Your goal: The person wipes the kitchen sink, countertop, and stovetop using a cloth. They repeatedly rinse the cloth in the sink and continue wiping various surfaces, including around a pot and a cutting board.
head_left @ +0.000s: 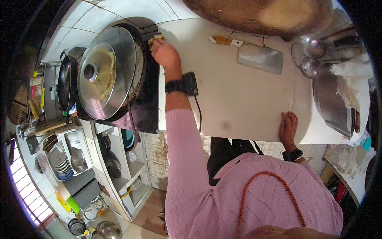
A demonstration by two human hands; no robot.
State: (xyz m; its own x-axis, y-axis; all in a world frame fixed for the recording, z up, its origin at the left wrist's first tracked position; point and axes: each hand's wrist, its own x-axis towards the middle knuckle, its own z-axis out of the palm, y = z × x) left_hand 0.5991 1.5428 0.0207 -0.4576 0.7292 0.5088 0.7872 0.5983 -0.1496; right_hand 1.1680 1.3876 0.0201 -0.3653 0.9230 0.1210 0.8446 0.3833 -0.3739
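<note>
My left hand is stretched far forward and grips a yellowish cloth or sponge. It presses this at the back right edge of the black stove top, where the stove meets the pale counter. Just left of it stands a large pan under a glass lid with a black knob; food shows dimly through the glass. My right hand holds nothing and rests with its fingers on the counter's front edge, towards the right.
A cleaver with a wooden handle lies near the back, before a round wooden board. Metal ladles and a metal container stand on the right. A black wok is left of the pan. Below is a dish rack.
</note>
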